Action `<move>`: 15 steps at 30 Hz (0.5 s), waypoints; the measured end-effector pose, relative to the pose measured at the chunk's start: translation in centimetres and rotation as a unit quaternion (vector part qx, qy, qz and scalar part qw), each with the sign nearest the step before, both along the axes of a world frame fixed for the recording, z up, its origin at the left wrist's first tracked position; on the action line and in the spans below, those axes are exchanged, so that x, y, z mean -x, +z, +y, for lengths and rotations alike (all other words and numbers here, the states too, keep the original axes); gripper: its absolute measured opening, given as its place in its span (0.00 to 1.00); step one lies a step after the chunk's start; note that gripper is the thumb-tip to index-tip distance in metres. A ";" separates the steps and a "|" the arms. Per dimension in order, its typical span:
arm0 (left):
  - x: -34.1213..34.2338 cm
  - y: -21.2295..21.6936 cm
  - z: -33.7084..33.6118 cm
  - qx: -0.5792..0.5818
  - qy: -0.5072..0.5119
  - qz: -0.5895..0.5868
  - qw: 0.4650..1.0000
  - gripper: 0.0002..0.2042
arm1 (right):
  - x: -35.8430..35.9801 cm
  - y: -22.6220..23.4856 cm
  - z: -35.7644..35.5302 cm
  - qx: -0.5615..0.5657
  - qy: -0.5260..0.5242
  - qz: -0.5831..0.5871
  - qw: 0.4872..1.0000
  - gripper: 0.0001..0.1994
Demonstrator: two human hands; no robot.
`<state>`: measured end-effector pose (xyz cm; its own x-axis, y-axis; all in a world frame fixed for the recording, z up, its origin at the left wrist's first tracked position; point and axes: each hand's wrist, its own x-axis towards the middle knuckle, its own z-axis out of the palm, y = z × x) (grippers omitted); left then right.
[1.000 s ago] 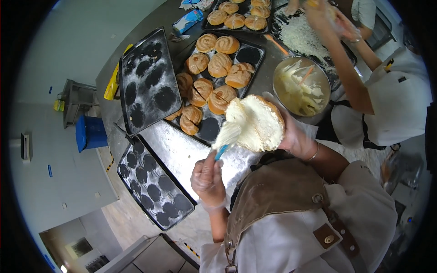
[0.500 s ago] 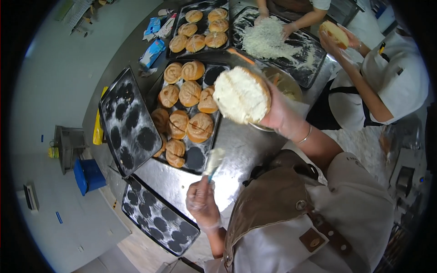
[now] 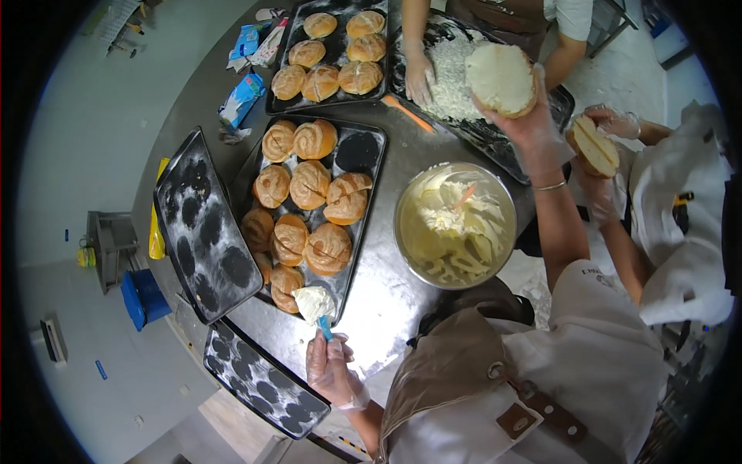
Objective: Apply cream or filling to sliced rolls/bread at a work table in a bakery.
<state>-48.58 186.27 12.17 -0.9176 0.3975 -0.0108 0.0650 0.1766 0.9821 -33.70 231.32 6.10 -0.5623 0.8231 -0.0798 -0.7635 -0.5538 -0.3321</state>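
My left hand (image 3: 334, 375), in a clear glove, is closed around the blue handle of a spatula (image 3: 325, 328). A thick lump of pale cream (image 3: 314, 305) covers the spatula's head, which is over the near corner of a tray of buns. Stretched out to the far right, my gloved right hand (image 3: 537, 127) grips a bun half (image 3: 502, 81) spread with cream, its coated face showing. That half is above a tray of white shreds or crumbs (image 3: 452, 73). Between my arms stands a metal bowl (image 3: 402, 240) of cream, with an orange-handled tool (image 3: 464, 198) in it.
Scored buns fill much of a black tray (image 3: 363, 255); another bun tray (image 3: 340, 94) lies beyond. Bare dusted trays (image 3: 209, 224) lean at the left. An orange spatula (image 3: 410, 114) lies near the crumbs. One co-worker's hand (image 3: 419, 77) touches the crumbs; another person holds a bun (image 3: 593, 147).
My right hand has carried the bun half away to the upper right, uncovering the cream bowl. My left hand and spatula have shifted slightly left and down. A co-worker's hand has left the crumbs.
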 end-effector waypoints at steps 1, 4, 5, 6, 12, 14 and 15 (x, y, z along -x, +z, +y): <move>0.0 -0.2 0.6 -0.006 0.008 -0.010 1.000 0.12 | 0.8 -0.9 -0.2 0.041 -0.002 -0.009 0.999 0.27; 0.2 -0.7 2.5 -0.003 0.027 -0.035 0.999 0.12 | 1.3 -5.7 1.3 0.073 0.040 0.023 0.996 0.26; 0.2 -0.9 2.9 -0.001 0.029 -0.034 0.999 0.12 | 1.6 -6.3 0.5 0.100 0.051 0.015 0.994 0.26; 0.1 -0.8 3.3 0.011 0.041 -0.030 0.999 0.12 | 2.0 -6.7 -0.4 0.128 0.063 0.007 0.990 0.26; 0.1 -0.6 4.7 0.040 0.044 -0.030 0.998 0.12 | -0.6 -9.1 -1.7 0.083 0.045 -0.019 0.995 0.28; 0.0 -0.7 4.9 0.027 0.038 -0.030 0.998 0.12 | -1.4 -9.5 -1.6 0.108 0.018 -0.044 0.993 0.28; -0.1 -0.7 4.9 0.026 0.035 -0.029 0.999 0.12 | -1.7 -9.1 -1.8 0.107 0.015 -0.042 0.993 0.28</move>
